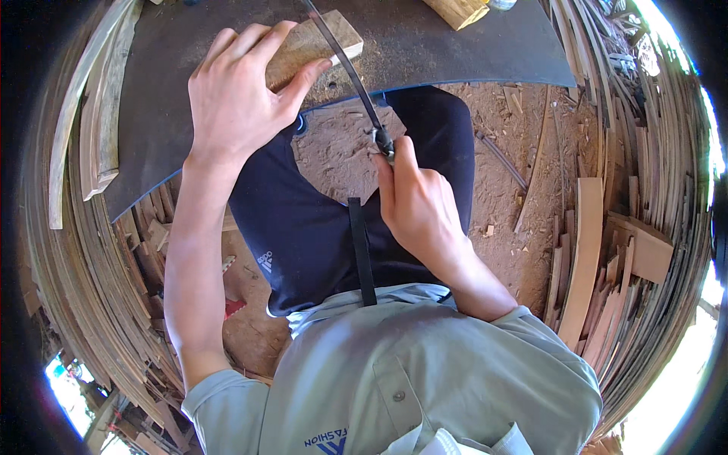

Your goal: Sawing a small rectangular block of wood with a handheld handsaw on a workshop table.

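Observation:
My left hand [241, 95] grips a short, light wooden block [315, 47] on the dark tabletop, its thumb along the near edge and its fingers over the far left side. In my right hand [417, 197] is the handle of a long, thin, dark tool that looks like a hacksaw [341, 61], seen nearly edge-on. Its narrow length slants up and left from my fist and crosses the right part of the block. Whether it touches or cuts into the wood, I cannot tell. The tool's far end runs out of the top of the picture.
The dark tabletop [470, 53] has a blue edge and carries another piece of wood [459, 11] at the back. Long boards [106, 106] lie at its left. Stacked wooden strips [660, 174] line the right side, near a metal rod [500, 161] on the dirt floor [500, 220].

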The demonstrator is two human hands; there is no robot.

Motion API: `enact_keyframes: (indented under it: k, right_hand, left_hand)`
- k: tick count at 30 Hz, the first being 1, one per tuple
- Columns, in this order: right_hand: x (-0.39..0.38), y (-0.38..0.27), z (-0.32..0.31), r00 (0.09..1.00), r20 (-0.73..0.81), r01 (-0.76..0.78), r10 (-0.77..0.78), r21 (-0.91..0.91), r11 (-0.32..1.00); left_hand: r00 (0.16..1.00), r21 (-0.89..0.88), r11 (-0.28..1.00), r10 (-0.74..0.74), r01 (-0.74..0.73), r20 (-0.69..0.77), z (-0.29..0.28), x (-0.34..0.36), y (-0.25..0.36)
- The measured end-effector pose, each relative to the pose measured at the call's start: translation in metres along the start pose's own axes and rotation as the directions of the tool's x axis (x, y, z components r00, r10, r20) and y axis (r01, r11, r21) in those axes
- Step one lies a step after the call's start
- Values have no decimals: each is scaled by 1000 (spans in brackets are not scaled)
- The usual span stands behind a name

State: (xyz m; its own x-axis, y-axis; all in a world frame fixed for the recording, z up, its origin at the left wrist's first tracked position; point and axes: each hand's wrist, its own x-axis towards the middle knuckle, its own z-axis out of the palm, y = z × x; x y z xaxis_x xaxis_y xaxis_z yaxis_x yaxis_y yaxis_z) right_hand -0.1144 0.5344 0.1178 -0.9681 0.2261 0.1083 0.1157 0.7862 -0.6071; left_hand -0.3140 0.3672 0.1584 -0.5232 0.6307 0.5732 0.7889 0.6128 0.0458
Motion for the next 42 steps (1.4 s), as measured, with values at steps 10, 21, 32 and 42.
enact_keyframes:
  k: [10,21,32,42]
  right_hand:
    - [28,-4,4,999,-45,23,-22,26,999]
    - [-50,41,-60,988,75,-145,134,170,975]
    - [53,3,-26,994,-5,107,-108,184,977]
    - [56,0,-9,991,-50,127,-122,116,985]
  left_hand:
    - [999,34,999,1,-2,35,1,2,-3]
    - [999,-10,999,-44,44,3,2,2,-4]
    - [998,-31,998,-58,57,-22,1,4,10]
    - [999,-8,999,-38,38,-24,1,1,6]
